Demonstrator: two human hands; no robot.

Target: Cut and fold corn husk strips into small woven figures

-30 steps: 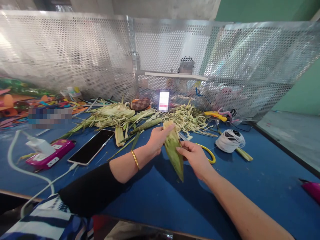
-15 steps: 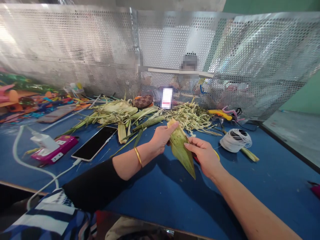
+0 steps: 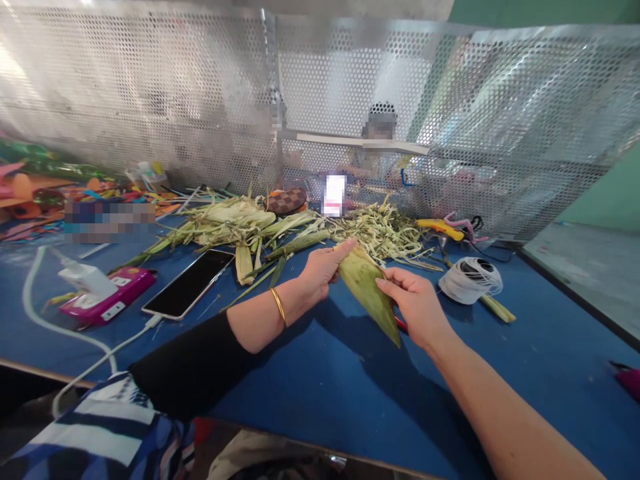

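Note:
Above the blue table I hold a green-yellow corn husk (image 3: pixel 369 293) between both hands, its pointed tip hanging down toward me. My left hand (image 3: pixel 323 272) pinches the broad upper end, thumb lying on top. With thumb and fingers, my right hand (image 3: pixel 413 303) grips the husk's right edge. A small red piece of something shows beside my right fingers, mostly hidden behind the hand. Just beyond my hands lies a pile of thin shredded husk strips (image 3: pixel 385 233). Larger whole husks (image 3: pixel 225 223) are heaped to the left of it.
A phone (image 3: pixel 190 285) charges on the left beside a magenta power strip (image 3: pixel 113 297) with white cables. At right stand a spool of white string (image 3: pixel 470 280) and a yellow-handled tool (image 3: pixel 440 229). A checkered pouch (image 3: pixel 287 200) sits before the perforated metal screen (image 3: pixel 325 80).
The husk has shifted slightly to the right, its tip swinging right and a little up. Both hands keep hold of it; the right hand has moved slightly right.

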